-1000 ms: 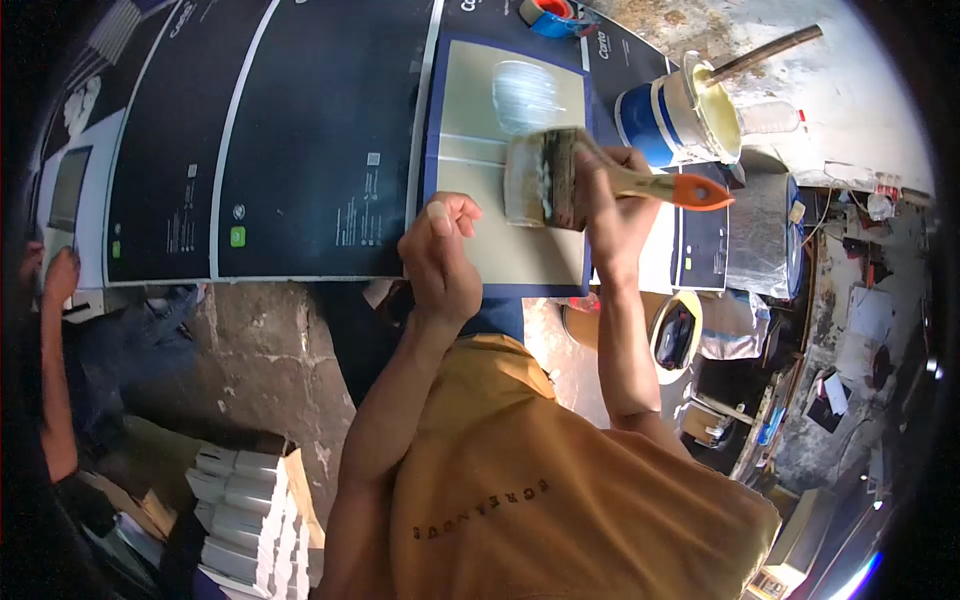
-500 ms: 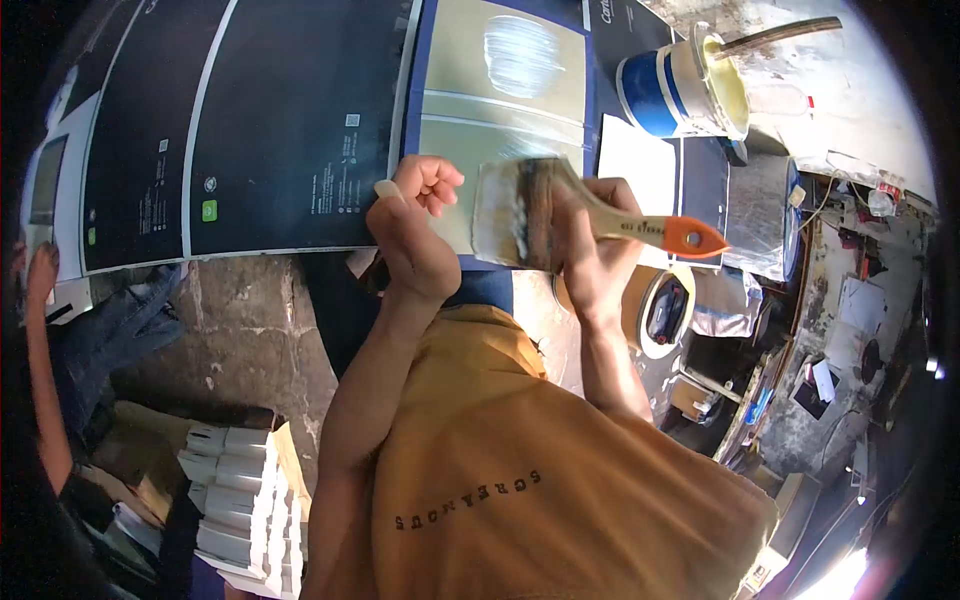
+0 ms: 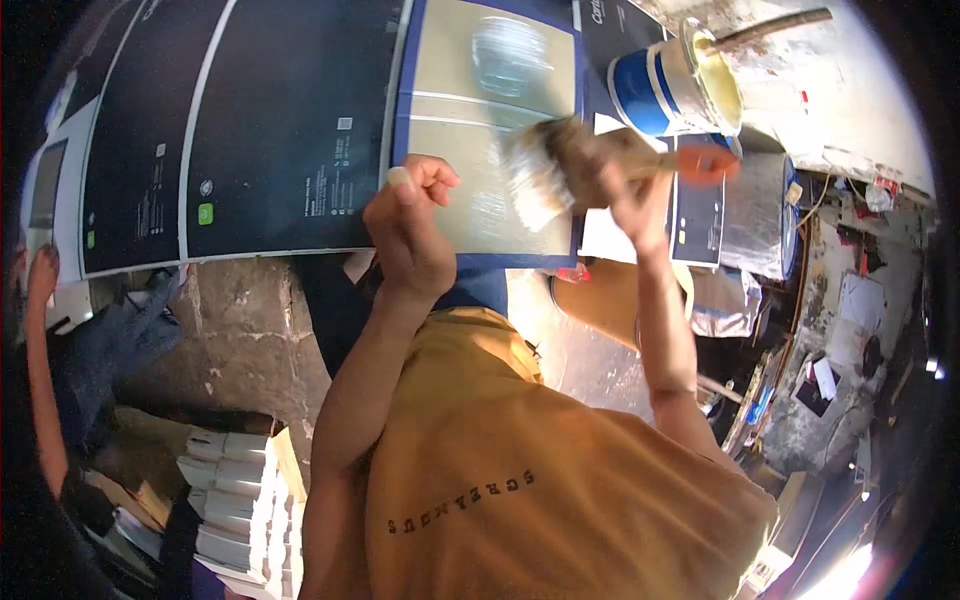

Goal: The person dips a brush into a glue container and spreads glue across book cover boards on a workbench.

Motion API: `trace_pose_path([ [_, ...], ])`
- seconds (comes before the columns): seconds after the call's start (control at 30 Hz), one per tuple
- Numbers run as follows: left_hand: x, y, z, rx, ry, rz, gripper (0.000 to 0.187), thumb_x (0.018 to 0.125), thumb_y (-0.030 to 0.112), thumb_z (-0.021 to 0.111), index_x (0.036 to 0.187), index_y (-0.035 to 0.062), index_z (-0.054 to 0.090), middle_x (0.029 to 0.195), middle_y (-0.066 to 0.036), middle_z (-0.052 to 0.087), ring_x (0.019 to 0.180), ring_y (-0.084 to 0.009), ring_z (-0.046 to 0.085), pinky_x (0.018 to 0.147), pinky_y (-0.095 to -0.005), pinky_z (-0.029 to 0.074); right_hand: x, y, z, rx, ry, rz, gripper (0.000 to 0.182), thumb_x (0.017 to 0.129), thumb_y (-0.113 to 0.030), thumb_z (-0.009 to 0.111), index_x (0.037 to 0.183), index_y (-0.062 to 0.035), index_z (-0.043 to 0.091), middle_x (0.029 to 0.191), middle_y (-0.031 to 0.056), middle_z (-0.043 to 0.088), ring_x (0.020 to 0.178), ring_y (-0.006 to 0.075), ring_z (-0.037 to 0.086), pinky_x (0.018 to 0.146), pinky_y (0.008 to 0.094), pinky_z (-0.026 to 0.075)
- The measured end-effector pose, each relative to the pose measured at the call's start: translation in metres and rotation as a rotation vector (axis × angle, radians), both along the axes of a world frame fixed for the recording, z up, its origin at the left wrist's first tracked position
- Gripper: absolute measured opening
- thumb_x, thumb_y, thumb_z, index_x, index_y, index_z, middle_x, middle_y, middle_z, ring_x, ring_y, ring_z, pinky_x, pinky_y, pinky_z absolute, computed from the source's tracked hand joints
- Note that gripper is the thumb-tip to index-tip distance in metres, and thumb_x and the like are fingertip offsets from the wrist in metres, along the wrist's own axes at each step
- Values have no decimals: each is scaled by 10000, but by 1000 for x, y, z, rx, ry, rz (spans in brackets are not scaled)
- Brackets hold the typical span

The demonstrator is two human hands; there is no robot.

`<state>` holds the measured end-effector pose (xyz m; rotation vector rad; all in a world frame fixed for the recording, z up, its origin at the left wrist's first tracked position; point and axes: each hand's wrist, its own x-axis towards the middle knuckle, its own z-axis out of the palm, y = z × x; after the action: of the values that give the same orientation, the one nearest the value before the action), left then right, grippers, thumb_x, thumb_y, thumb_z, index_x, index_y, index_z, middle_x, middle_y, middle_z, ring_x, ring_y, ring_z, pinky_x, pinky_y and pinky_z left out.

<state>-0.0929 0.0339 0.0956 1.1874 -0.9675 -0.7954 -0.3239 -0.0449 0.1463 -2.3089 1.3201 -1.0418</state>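
Observation:
My right hand is wrapped around a wide paintbrush with an orange handle end, blurred by motion. Whitish paste coats its bristles, which are over the lower part of a beige panel bordered in dark blue. Wet white streaks show on the upper part of the panel, and fainter ones lie lower down. My left hand hovers at the panel's left edge with its fingers curled in and nothing visible in them.
A blue and white bucket with yellowish contents and a stick stands at upper right. Dark printed sheets lie to the left. Another person's arm is at far left. Stacked white pieces sit lower left.
My right hand has moved right, and the brush has swung so its bristles sit over the panel's lower right. My left hand has barely moved, its fingers slightly more curled.

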Motion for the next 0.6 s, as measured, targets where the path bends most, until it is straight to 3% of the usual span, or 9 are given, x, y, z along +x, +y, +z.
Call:
trace_pose_path([
  [0.03,1,1,1,-4,0,2,623,1055,427,210,797,-2,579,680,-76,542,619,-153,489,575,-289,372,-18,-28,-4,256,-79,-124,202,882,-182,684,901,19,670,779,39,641,731,110,570,655,267,460],
  [0.07,2,2,2,-4,1,5,605,1056,412,224,794,0,580,675,-80,541,611,-161,494,574,-297,379,-45,-64,-13,87,20,-190,305,859,-233,706,1015,27,675,837,111,704,759,189,664,686,320,521],
  [0.17,2,-2,3,-14,-12,6,561,1058,374,258,786,5,580,660,-91,536,589,-185,504,568,-318,393,-17,-87,34,64,-81,-237,253,882,-212,715,1006,9,720,846,94,717,755,100,649,657,242,508],
  [0.23,-3,-2,1,-11,-27,12,542,1057,358,271,782,7,579,653,-96,529,579,-197,504,560,-328,392,6,-94,27,128,-372,-62,262,901,-218,698,1013,20,707,904,91,715,786,110,649,670,243,507],
  [0.3,-3,-2,3,17,-118,-17,532,1057,350,279,782,7,580,647,-100,524,574,-206,507,553,-335,392,26,-97,19,120,-175,232,312,907,-226,686,1107,14,679,936,46,666,818,106,593,719,252,484],
  [0.37,-3,-4,4,42,-184,-17,586,1054,399,234,785,17,587,641,-77,508,580,-180,486,555,-318,371,28,-133,-1,44,4,308,306,845,-238,655,1012,12,597,900,138,674,773,273,646,703,398,525],
  [0.43,-5,-4,3,72,-216,8,709,1050,505,135,792,37,601,634,-28,482,597,-119,443,567,-278,330,12,-163,2,372,-283,350,265,884,-149,625,1077,32,621,955,101,662,867,184,607,688,324,510],
  [0.57,-4,-6,4,70,-196,26,692,1057,486,152,788,35,604,633,-31,490,597,-126,448,566,-286,335,24,-163,60,47,29,-265,168,923,-154,634,998,-32,723,771,63,678,669,163,612,599,299,495],
  [0.6,-4,-5,4,72,-184,24,689,1058,482,155,790,35,606,635,-32,493,598,-127,450,567,-286,336,12,-165,51,160,-113,-92,240,902,-198,671,1051,-13,702,840,50,667,748,144,598,674,281,488],
])
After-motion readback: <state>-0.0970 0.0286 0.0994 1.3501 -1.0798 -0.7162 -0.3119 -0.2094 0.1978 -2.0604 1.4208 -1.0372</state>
